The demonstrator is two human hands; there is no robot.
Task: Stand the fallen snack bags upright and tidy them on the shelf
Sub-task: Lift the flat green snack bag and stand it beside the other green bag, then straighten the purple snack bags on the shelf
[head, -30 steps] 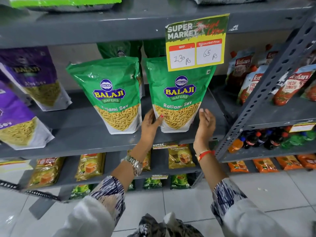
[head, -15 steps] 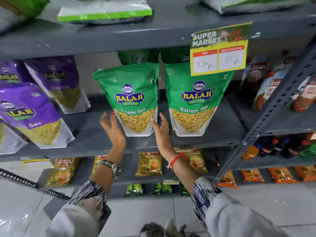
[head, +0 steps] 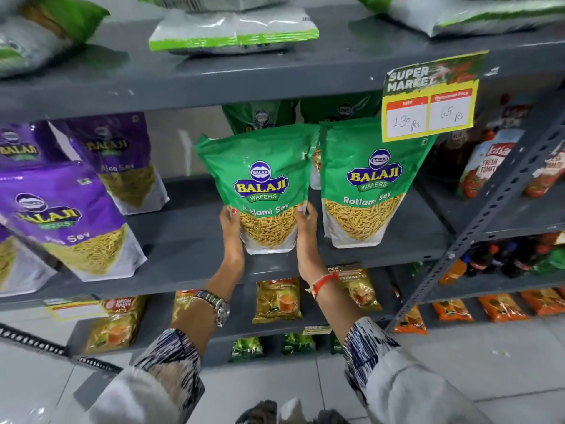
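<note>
Two green Ratlami Sev bags stand upright side by side on the grey middle shelf [head: 189,252]. My left hand [head: 230,231] presses the lower left edge of the left green bag [head: 260,185], and my right hand [head: 305,228] presses its lower right edge, so both hands grip it. The right green bag [head: 367,185] stands free, touching the first at the top corner. More green bags stand behind them. Purple Aloo Sev bags [head: 70,218] lean tilted at the left of the same shelf.
A yellow price tag [head: 428,99] hangs from the upper shelf edge. Green-and-white bags [head: 235,32] lie flat on the top shelf. Ketchup pouches [head: 486,166] fill the neighbouring rack on the right. A slotted upright [head: 495,203] slants between the racks. Tea packets [head: 278,301] sit below.
Both hands left the right green bag, moved left and closed around the left green bag's lower sides. The two green bags now stand closer together.
</note>
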